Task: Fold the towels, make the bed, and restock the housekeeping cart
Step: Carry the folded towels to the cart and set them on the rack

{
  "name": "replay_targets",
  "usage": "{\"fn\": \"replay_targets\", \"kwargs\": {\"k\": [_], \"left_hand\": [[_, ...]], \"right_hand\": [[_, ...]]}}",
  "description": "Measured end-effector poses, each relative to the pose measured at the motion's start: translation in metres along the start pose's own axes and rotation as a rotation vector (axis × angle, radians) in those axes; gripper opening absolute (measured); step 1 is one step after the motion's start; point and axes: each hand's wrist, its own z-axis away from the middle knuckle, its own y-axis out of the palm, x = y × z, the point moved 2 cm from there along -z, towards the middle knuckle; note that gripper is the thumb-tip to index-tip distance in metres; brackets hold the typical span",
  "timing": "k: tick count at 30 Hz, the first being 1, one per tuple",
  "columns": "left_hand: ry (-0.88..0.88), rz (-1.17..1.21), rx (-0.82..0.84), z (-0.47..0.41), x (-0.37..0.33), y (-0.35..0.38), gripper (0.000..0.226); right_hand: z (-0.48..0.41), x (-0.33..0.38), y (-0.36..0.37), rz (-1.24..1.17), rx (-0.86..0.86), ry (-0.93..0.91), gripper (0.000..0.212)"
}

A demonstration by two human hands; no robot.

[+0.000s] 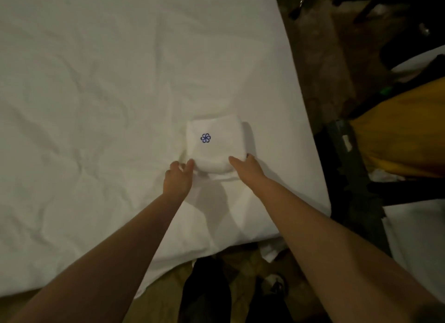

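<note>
Nearest to us, two bare forearms reach up from the bottom edge. Between them we see a pair of dark trouser legs (207, 289) standing on the floor. The arms end in the left hand (178, 178) and the right hand (245, 170), both at the near edge of one small folded white towel (216, 142). The towel is stitched with a single blue pinwheel emblem (205, 138).

The left hand pinches the towel's near left corner, with the thumb up against the cloth and the other fingers curled in beside it. The right hand grips the near right corner, with the thumb lying on top and the fingers wrapped round the side. We make out one dark-painted nail there. The towel lies flat on the bed (96, 87), close to its right edge and its near corner.

We see one bed, covered by a creased white sheet that fills most of the view. Along its right side runs a strip of mottled brown carpet (320, 65). Past the carpet stands a dark upright frame (346, 159), with a mass of yellow cloth (404, 135) just beside it and a white slab (421, 238) below. The dark clutter at the top right is too dim for us to name.

In all we count two hands, one towel, one emblem and one bed.
</note>
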Motion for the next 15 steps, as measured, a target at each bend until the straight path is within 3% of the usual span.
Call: {"fn": "replay_targets", "kwargs": {"k": [3, 7, 11, 15], "left_hand": [[-0.078, 0.189, 0.06, -0.013, 0.0, 0.004, 0.047], [-0.222, 0.564, 0.163, 0.003, 0.0, 0.005, 0.012], [-0.285, 0.807, 0.259, 0.039, -0.002, 0.001, 0.017], [-0.285, 0.811, 0.372, 0.094, -0.017, 0.005, 0.019]], "right_hand": [[-0.007, -0.013, 0.005, -0.036, -0.023, 0.059, 0.053], [0.015, -0.025, 0.0, -0.175, 0.055, 0.158, 0.048], [0.058, -0.043, -0.001, -0.265, 0.128, 0.246, 0.053], [0.112, -0.06, -0.023, -0.467, 0.088, 0.206, 0.054]]}}
